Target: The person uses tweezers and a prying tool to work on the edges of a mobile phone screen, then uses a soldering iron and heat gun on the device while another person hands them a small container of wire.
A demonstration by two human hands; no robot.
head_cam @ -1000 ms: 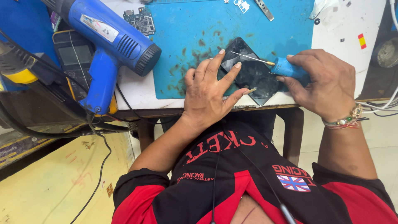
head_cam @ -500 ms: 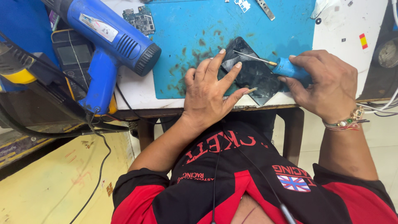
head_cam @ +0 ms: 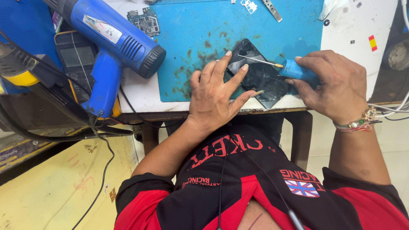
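To my left a blue heat gun [head_cam: 113, 40] lies on the white bench [head_cam: 358, 38], its cord trailing down toward the yellow floor [head_cam: 47, 187]. Beside it sits a dark multimeter [head_cam: 76, 57]. Farther off, a small green circuit board [head_cam: 145, 19] rests at the blue mat's [head_cam: 204, 25] edge, with a metal strip [head_cam: 272, 9] far right.

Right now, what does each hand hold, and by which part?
Right hand grips a screwdriver by its blue handle. Left hand holds nothing; its fingers press down on the dark phone.
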